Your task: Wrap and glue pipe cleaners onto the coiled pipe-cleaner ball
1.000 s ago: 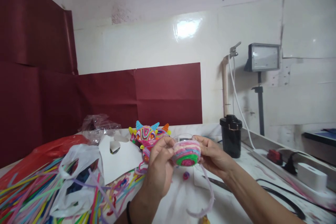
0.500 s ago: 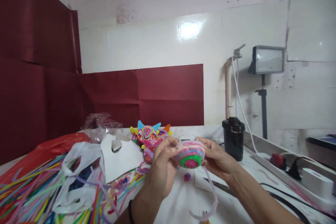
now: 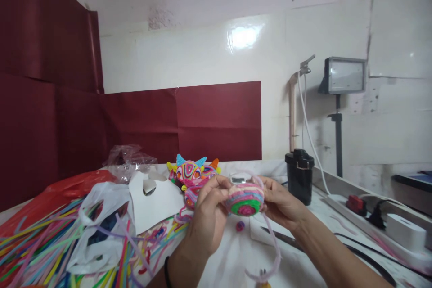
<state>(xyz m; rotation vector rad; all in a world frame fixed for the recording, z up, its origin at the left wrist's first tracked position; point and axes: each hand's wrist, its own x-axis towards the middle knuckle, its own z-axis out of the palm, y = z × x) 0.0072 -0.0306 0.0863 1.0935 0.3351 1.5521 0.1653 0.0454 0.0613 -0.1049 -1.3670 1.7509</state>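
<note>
Between my two hands is a rounded piece coiled from pipe cleaners (image 3: 245,199), with a pink centre, a green ring and bands of blue, purple and pink. My left hand (image 3: 211,213) pinches its left side, fingers closed on the edge. On the right side, my right hand (image 3: 280,200) grips it with thumb and fingers. A loose pale pink pipe cleaner (image 3: 277,249) hangs from the piece and curls toward the table, while part of it arches over the top. Below lies a small pink-and-purple ball (image 3: 240,226).
Finished-looking colourful horned figures (image 3: 191,173) sit behind my left hand. Many loose pipe cleaners (image 3: 43,243) and a white plastic bag (image 3: 101,238) cover the left. At the right are a black lidded container (image 3: 299,177), a dark pointed tool (image 3: 283,237) and a power strip (image 3: 367,229).
The loose pipe cleaner at the top has lifted from the rim into an arch. Both hands keep their hold, and the coiled piece has shifted very slightly right.
</note>
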